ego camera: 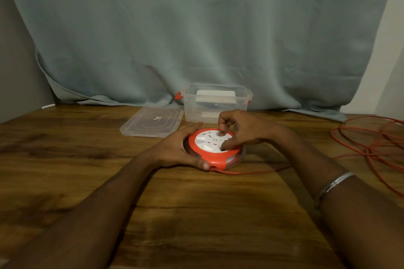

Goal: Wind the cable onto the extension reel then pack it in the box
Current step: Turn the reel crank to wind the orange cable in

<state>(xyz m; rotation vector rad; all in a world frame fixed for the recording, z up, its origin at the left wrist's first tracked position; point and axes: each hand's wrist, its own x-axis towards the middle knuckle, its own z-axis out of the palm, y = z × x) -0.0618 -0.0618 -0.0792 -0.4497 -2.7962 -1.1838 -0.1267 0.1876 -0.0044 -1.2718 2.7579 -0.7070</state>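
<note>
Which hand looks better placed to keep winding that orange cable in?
The right hand: its fingers already sit on the reel's white top, while the left hand grips the rim to steady it. Much cable lies loose on the right.

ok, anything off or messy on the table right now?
Mostly the orange cable: a loose tangle of loops on the table's right side, one strand running back to the reel, so not yet wound. The box is open, its lid flat beside it. Nothing looks damaged or spilled.
</note>
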